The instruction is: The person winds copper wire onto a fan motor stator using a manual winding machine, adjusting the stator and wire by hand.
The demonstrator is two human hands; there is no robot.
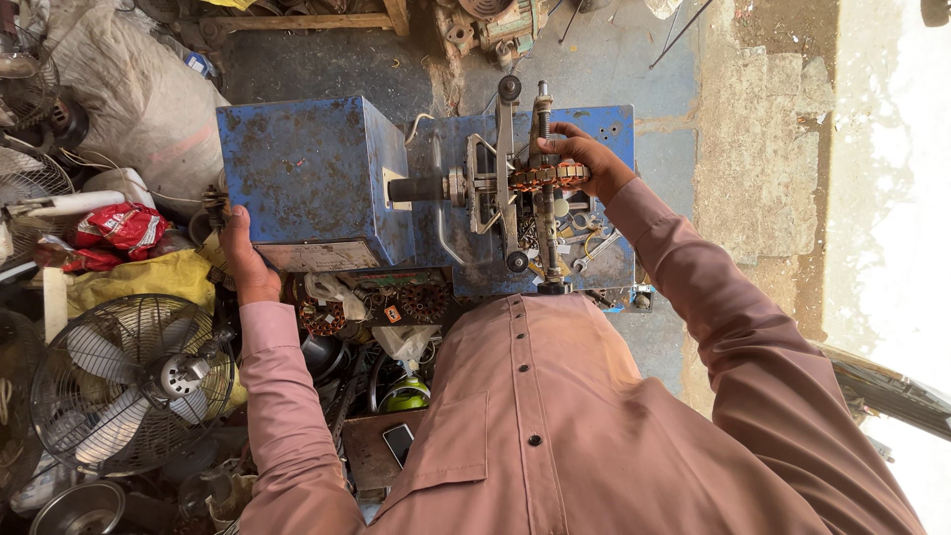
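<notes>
Right hand (584, 159) grips the copper-wound stator (547, 177) mounted on the blue winder's (312, 173) shaft; left hand (241, 260) grasps the crank (214, 206) at its side. Fingers sit close to the spindle and risk getting pinched.

At the left edge we see a crumpled red foil packet (121, 228) lying on a yellow bag (149, 277), just beside a white plastic container (124, 184). Below the blue metal machine box (307, 178), whose lower front face carries a pale rectangular label plate (319, 257), we find a small red-and-white tag (392, 314) among copper-wound stators. Lower down, a dark-screened phone (398, 443) rests on a brown board.
</notes>
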